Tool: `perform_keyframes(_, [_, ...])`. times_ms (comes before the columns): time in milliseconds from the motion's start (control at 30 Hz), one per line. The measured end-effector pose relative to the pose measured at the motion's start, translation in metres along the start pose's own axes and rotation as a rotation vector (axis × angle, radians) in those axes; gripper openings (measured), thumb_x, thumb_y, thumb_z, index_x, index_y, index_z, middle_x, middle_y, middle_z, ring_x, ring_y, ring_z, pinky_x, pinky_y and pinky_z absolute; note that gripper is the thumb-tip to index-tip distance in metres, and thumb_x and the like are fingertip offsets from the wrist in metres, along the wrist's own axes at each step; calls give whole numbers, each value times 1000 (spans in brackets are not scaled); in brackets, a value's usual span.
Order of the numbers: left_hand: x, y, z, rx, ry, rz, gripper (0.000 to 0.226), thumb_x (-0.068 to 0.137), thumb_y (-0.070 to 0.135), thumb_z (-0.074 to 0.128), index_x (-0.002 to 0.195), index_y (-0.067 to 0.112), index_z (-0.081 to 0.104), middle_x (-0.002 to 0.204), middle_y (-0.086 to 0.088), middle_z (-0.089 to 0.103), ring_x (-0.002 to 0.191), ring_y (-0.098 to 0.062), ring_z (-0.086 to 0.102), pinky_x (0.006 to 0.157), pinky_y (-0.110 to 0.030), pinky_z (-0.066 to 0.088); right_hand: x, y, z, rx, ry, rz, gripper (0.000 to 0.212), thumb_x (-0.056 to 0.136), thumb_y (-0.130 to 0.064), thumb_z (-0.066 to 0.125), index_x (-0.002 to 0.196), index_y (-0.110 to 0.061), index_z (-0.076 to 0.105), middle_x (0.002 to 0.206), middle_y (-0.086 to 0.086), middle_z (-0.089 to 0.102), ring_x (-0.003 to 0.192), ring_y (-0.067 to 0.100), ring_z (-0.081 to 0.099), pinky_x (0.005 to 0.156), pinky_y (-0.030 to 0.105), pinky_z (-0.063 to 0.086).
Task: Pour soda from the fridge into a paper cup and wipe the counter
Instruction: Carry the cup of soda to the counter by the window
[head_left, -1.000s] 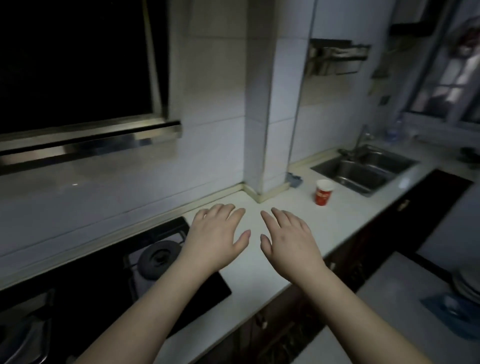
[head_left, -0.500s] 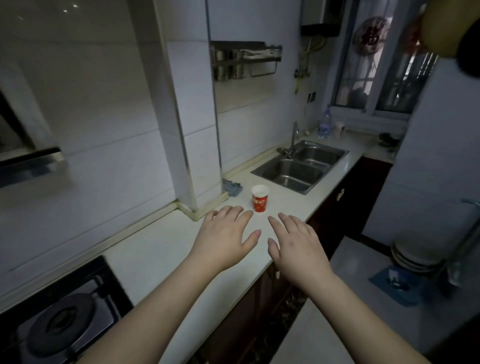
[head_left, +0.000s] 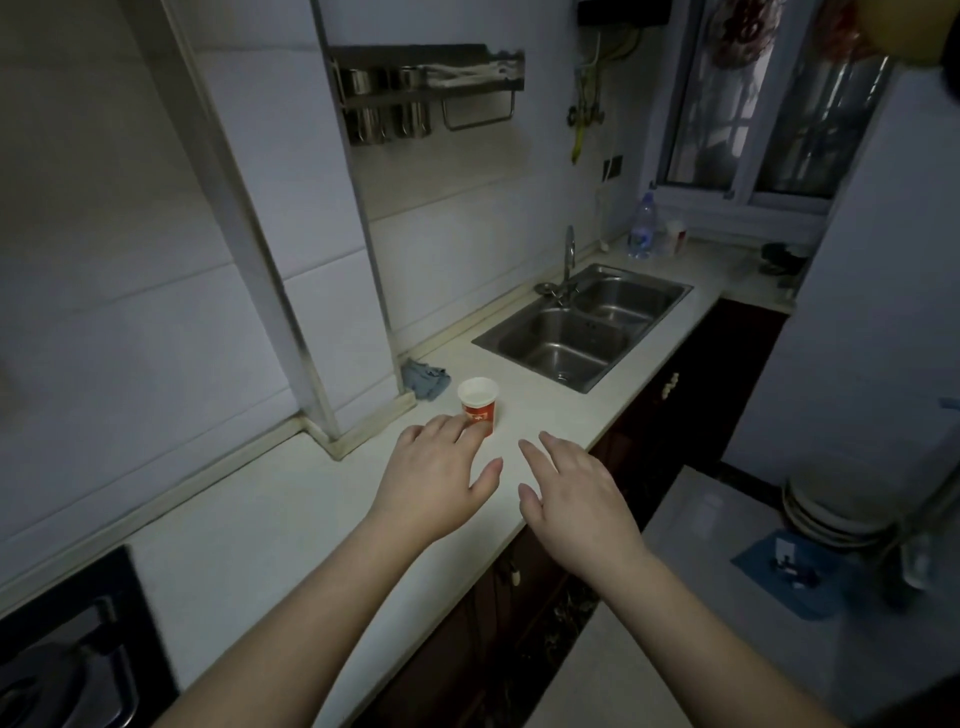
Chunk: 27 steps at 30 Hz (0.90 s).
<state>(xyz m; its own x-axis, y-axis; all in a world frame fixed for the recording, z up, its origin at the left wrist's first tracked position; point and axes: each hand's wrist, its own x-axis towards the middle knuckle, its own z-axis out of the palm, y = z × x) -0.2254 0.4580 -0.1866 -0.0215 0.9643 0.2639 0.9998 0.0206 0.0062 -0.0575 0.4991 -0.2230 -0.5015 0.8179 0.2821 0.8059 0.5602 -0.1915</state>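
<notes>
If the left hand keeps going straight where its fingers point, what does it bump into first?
Probably the paper cup: the left hand points at it, fingertips already overlapping its base, though real contact is unclear.

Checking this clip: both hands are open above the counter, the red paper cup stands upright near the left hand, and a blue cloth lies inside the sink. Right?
One thing is wrong: the cloth is not in the sink. The head view shows it on the counter at the wall corner, beside the cup. The rest holds: left hand and right hand are open, and the cup is upright.

bare forearms, no sleeves, hands (head_left: 436, 483) unadorned
</notes>
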Motion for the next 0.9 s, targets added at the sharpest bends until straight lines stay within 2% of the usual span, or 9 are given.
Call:
perform_keyframes(133, [29,-5,26,-16,-37,-23,53,96,52,37,142,26,44,141,5,50,130,-16,43,104,-37,33,32,16,18,-9,-10,-33,53,90,-40,42,137,-16,49,139,11,51,126,27,49,106,39,37])
perform_keyframes(267, [60,-20,52,-32,-29,-47,51,96,52,37,140,28,45,139,6,51,129,-16,44,104,-36,33,70,30,39,-23,-66,-60,53,94,-39,40,143,-19,40,146,9,42,134,25,40,111,38,29])
perform_keyframes(400, [95,-39,74,-63,-24,-76,53,95,53,38,142,28,42,139,5,50,130,-16,43,106,-37,32,112,42,59,-27,-81,-66,54,88,-40,42,137,-17,49,139,10,51,127,26,49,104,40,38])
perform_keyframes(600, [142,-65,106,-80,-40,-107,56,93,52,42,142,25,44,141,3,51,129,-17,46,104,-37,35,166,54,83,-14,-121,-101,54,93,-39,45,143,-20,39,147,7,42,134,24,39,110,37,29])
perform_keyframes(733, [164,-75,121,-93,-45,-130,55,91,51,46,139,23,48,139,2,54,126,-18,50,102,-38,39,194,64,101,1,-189,-122,56,96,-43,39,148,-23,27,154,3,31,140,19,29,114,33,20])
perform_keyframes(900, [187,-89,143,-141,-75,-168,59,89,54,43,140,25,46,141,3,51,127,-18,48,102,-37,38,229,76,124,47,-226,-161,57,96,-44,42,147,-24,28,153,1,33,140,17,30,114,32,20])
